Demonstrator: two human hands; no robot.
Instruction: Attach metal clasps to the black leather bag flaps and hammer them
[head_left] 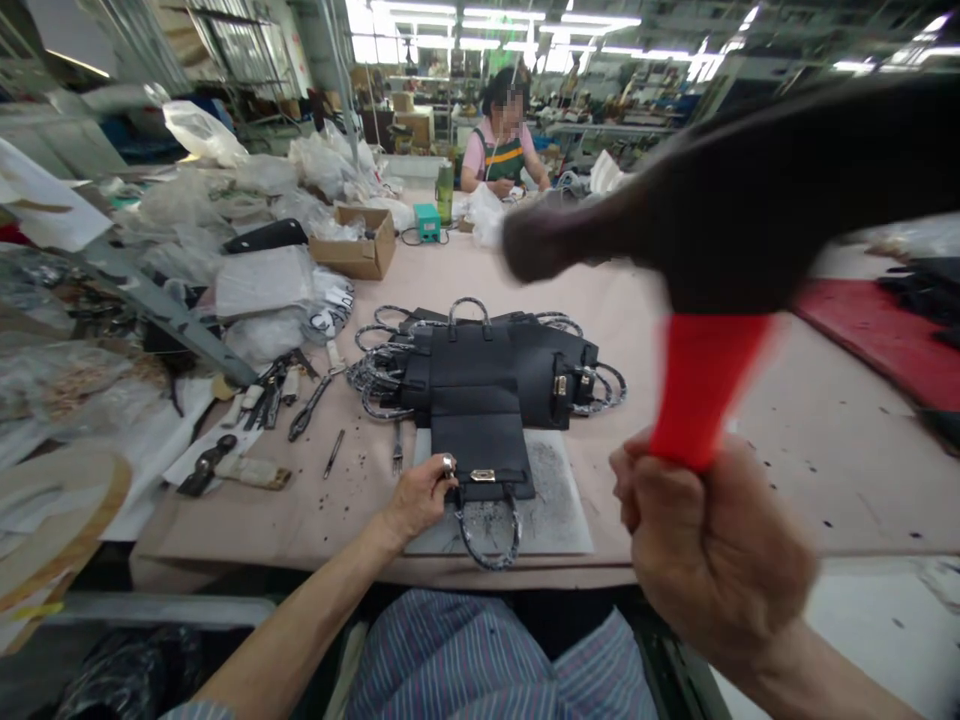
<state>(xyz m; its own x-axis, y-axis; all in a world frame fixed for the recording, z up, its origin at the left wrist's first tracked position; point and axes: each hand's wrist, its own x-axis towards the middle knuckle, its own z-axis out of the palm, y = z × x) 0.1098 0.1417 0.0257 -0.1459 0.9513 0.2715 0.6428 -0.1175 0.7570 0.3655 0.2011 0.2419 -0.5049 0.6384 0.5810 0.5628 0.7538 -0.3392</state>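
Note:
My right hand (712,550) is wrapped round the red handle of a hammer (709,390), raised close to the camera and blurred. Its dark head (750,200) covers the upper right of the view. At the near edge of a black leather handbag panel (480,440), my left hand (420,495) is closed in a pinch beside a gold clasp (482,476). A small shiny metal piece (448,465) shows at these fingertips; whether it is held or worn is unclear. The panel's wrapped handle (491,560) lies towards me, over a pale board (566,510).
More black bag pieces with wrapped handles (382,370) lie stacked behind. To the left are pliers (311,408), another hammer (232,468), a cardboard box (356,245) and plastic bags. A co-worker (502,145) sits across the table. Red material (862,330) lies at right.

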